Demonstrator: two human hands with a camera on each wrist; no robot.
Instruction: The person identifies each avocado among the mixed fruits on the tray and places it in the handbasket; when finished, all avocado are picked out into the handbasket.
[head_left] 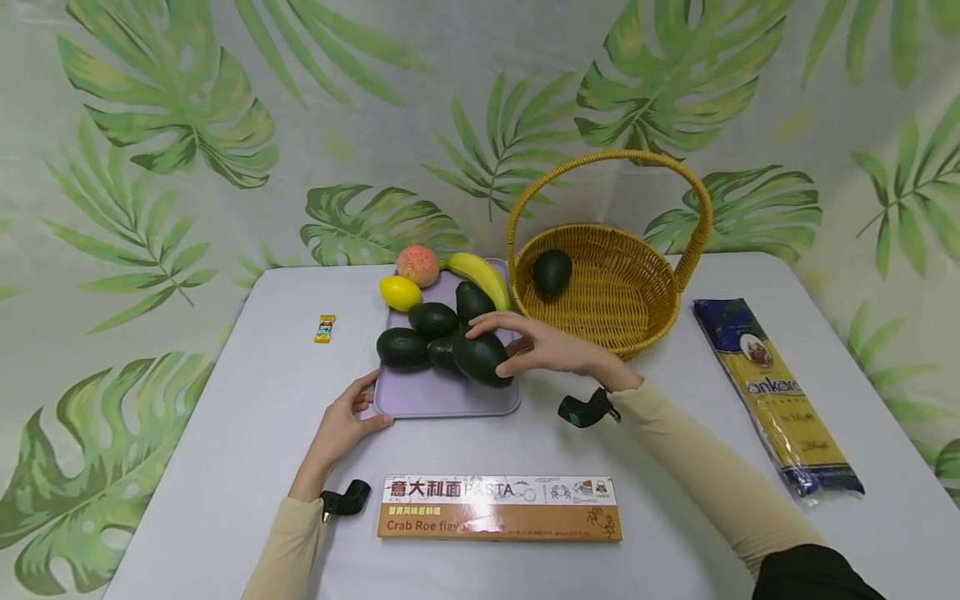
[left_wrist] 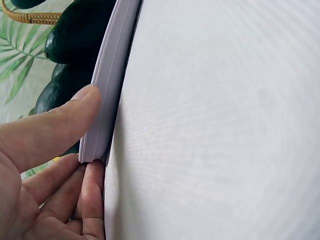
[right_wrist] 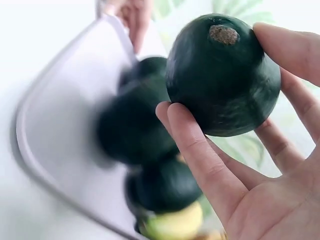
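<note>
My right hand point(head_left: 546, 343) holds a dark green avocado point(head_left: 481, 360) between thumb and fingers, over the right part of a lilac tray point(head_left: 442, 404). In the right wrist view the avocado point(right_wrist: 222, 80) shows its brown stem scar and stands apart from the blurred avocados point(right_wrist: 135, 125) behind it. Several more avocados point(head_left: 403, 348) lie on the tray. At the tray's front left corner, my left hand point(head_left: 347, 423) grips the rim. The left wrist view has the thumb point(left_wrist: 75, 117) against the tray's wall point(left_wrist: 107, 85) and the other fingers around the corner.
A lemon point(head_left: 401, 293), a peach point(head_left: 418, 266) and a banana point(head_left: 480, 277) lie along the tray's back. Behind right stands a wicker basket point(head_left: 607, 308) with one avocado point(head_left: 552, 274) inside. A pasta box point(head_left: 499, 508), a pasta bag point(head_left: 780, 396) and a small packet point(head_left: 324, 328) lie around.
</note>
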